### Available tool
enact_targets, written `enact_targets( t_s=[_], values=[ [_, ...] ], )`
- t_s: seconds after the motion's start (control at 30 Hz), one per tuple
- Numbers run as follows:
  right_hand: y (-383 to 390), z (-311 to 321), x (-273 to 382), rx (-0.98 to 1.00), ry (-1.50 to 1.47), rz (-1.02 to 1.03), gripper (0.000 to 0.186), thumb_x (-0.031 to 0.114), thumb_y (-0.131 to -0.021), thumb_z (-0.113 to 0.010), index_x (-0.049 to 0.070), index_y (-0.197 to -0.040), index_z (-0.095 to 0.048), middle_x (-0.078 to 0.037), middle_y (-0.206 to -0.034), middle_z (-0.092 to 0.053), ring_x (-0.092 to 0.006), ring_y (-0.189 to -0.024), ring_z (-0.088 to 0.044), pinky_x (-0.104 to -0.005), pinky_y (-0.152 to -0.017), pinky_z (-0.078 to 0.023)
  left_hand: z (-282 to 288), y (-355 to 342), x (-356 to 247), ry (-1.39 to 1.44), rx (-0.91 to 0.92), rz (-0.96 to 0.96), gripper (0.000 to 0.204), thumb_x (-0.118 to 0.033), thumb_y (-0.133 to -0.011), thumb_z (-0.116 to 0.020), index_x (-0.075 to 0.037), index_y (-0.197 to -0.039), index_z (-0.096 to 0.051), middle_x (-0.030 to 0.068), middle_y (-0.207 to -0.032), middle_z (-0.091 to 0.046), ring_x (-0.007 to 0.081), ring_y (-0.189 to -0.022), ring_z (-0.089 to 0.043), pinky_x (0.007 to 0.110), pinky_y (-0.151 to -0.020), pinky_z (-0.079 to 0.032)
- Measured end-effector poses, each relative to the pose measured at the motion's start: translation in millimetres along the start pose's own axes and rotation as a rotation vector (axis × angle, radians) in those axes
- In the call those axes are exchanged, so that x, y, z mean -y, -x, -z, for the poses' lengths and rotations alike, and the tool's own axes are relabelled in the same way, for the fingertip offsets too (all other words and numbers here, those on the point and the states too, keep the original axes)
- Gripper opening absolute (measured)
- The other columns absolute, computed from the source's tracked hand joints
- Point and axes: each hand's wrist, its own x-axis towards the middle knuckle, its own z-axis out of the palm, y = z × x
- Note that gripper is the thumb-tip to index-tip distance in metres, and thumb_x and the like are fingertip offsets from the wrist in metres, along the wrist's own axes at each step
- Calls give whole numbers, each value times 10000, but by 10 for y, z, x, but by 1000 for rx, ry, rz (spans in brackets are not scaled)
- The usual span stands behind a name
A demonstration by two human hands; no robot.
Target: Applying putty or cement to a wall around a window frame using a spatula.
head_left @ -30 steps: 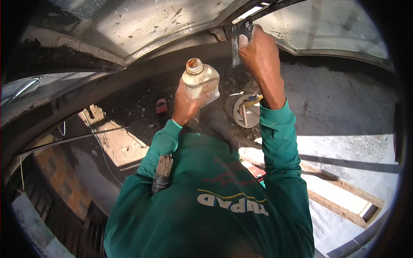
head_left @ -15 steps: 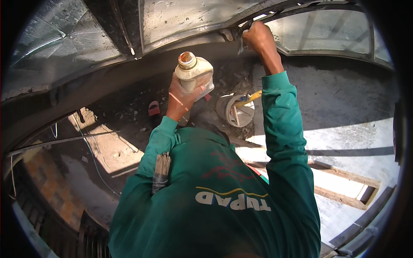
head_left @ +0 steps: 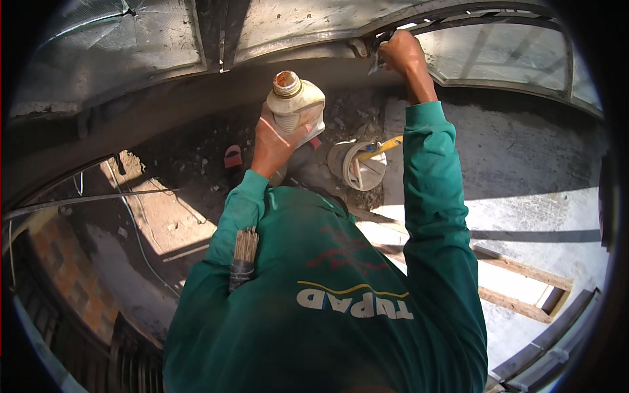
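My left hand (head_left: 272, 145) is wrapped round an off-white plastic bottle (head_left: 303, 105) with no cap on its neck; reddish-brown stains show inside the mouth. Up at the window frame (head_left: 354, 33), my right hand (head_left: 404, 54) is closed in a fist. Something dark and greyish juts from it beside the frame, too blurred to name. Under my left upper arm, against my green shirt, sits a bundle of thin sticks (head_left: 245, 252) bound with dark wrapping.
Below stands a white bucket (head_left: 342, 164) with a yellow-handled tool (head_left: 386, 147) in it. A wooden frame (head_left: 517, 304) lies on the concrete floor at the right. Window panes (head_left: 308, 19) span the top; a cracked one (head_left: 118, 46) is at the left. A cable trails lower left.
The view has shifted slightly, so the windows sit further right. My left hand keeps its hold on the bottle. My right fist is a little further right and still by the frame.
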Motion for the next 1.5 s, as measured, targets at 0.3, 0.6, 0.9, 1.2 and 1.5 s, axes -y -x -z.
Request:
enact_targets(
  t_s=[0.3,0.6,0.9,1.2,1.5],
  values=[
    [146,60,-279,-80,-123,35,332,256,-890,-630,-46,-751,-641,-212,-634,-665,-338,-628,-718,-447,-662,-559,13,31,-35,-13,-19,8,701,-146,-734,-905,42,-1323,-574,177,-1232,-706,272,-1137,-688,396,-1008,-532],
    [145,-177,-209,-143,-98,-26,339,204,-823,-604,-82,-965,-717,-309,-970,-727,-477,-955,-709,-510,-877,-564,21,32,-49,-39,-24,7,698,-143,-743,-906,18,-1335,-572,161,-1255,-700,269,-1151,-684,397,-1016,-534],
    [239,-321,-710,-252,-315,225,362,307,-982,-649,-39,-1084,-663,-155,-736,-663,-272,-614,-644,-429,-610,-523,25,18,-51,-47,6,1,681,-150,-743,-910,17,-1322,-592,168,-1252,-706,267,-1140,-694,395,-1010,-539],
    [69,-325,-411,-158,-185,-8,405,278,-879,-608,-73,-1068,-677,-345,-1023,-702,-510,-1016,-678,-513,-902,-533,43,94,-32,-92,-11,5,682,-157,-746,-919,10,-1322,-595,158,-1255,-708,262,-1145,-693,391,-1010,-535],
    [100,-519,-121,-238,-26,-54,344,200,-843,-603,-85,-1014,-693,-357,-980,-702,-508,-958,-694,-498,-845,-562,131,179,-65,-44,-48,131,783,-148,-722,-908,11,-1378,-513,191,-1280,-684,290,-1183,-675,399,-1035,-521]
  ],
)
